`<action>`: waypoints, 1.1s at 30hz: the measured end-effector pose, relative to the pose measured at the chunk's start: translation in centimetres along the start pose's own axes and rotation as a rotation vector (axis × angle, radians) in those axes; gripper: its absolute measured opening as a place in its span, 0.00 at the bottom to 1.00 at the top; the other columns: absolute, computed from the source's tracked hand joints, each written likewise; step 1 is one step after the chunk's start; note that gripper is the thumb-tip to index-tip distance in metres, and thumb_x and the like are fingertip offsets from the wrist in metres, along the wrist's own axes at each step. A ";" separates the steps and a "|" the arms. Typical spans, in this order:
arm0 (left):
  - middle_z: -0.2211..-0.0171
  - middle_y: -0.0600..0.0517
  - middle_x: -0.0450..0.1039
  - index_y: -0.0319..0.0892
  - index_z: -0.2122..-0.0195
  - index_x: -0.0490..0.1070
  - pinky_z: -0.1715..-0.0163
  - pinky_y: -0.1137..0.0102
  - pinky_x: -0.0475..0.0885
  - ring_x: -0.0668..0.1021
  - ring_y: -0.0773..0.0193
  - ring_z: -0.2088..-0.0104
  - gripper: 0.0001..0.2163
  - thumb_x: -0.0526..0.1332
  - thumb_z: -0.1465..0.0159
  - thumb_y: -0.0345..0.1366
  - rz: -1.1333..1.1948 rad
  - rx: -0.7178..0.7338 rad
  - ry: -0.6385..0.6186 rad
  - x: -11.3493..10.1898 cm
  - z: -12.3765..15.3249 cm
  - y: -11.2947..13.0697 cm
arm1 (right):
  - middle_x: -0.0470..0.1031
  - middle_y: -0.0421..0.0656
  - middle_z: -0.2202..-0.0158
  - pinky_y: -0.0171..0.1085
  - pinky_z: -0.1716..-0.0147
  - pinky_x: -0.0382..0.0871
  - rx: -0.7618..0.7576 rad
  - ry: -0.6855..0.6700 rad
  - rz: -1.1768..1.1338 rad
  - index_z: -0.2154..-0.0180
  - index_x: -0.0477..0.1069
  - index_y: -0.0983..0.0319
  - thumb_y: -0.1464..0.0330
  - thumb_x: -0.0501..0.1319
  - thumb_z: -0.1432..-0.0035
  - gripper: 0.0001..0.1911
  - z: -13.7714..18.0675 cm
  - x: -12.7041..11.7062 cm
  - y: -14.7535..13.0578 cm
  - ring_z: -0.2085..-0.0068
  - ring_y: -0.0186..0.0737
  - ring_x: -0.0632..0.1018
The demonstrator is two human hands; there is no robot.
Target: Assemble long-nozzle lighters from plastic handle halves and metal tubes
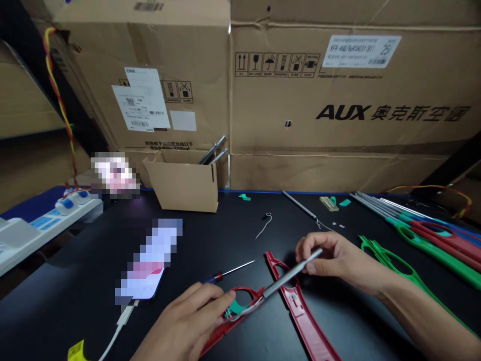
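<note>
My left hand is closed around a red plastic handle shell with an oval opening, low in the middle of the view. A green piece and thin pale wires lie in that shell. From its upper end a grey metal tube slants up to the right. My right hand pinches the tube near its far end between thumb and fingers. Beneath the tube, a second red shell lies on the table, inner side up. A screwdriver rests just beyond my left hand.
A small cardboard box holds metal tubes. Left of it are a pixelated phone on a white cable and a power strip. Green shells and several coloured handles with rods lie right. A wired tube lies behind.
</note>
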State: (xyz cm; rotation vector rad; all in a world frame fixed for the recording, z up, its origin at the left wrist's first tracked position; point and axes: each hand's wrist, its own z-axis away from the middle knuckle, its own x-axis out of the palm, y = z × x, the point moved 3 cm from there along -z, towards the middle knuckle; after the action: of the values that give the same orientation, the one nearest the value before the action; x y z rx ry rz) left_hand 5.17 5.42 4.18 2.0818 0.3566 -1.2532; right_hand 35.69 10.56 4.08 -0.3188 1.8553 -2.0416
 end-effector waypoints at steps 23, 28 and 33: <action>0.56 0.50 0.78 0.45 0.43 0.64 0.59 0.76 0.76 0.80 0.66 0.60 0.21 0.56 0.35 0.21 -0.080 0.093 0.000 1.8 0.7 -1.3 | 0.75 0.43 0.65 0.36 0.61 0.66 -0.389 -0.177 0.936 0.60 0.76 0.59 0.71 0.54 0.32 0.11 -0.5 6.8 -3.4 0.62 0.40 0.74; 0.56 0.49 0.77 0.44 0.42 0.64 0.59 0.76 0.76 0.80 0.66 0.59 0.21 0.55 0.35 0.21 -0.120 0.115 -0.020 1.7 0.8 -1.2 | 0.78 0.40 0.69 0.32 0.62 0.66 -0.383 -0.380 1.062 0.68 0.78 0.60 0.72 0.61 0.36 0.08 -3.4 9.4 -3.5 0.64 0.37 0.77; 0.56 0.48 0.77 0.42 0.43 0.65 0.59 0.74 0.77 0.80 0.64 0.60 0.19 0.55 0.34 0.24 -0.151 0.128 -0.039 1.7 0.6 -1.0 | 0.80 0.40 0.71 0.31 0.64 0.65 -0.338 -0.476 1.150 0.67 0.80 0.60 0.68 0.64 0.38 0.07 -3.8 10.3 -4.2 0.65 0.37 0.79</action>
State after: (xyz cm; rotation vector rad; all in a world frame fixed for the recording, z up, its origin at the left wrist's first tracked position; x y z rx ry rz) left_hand 5.10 5.53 2.10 2.1681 0.4330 -1.4369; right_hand 24.29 10.10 7.09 0.1653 1.4916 -0.7965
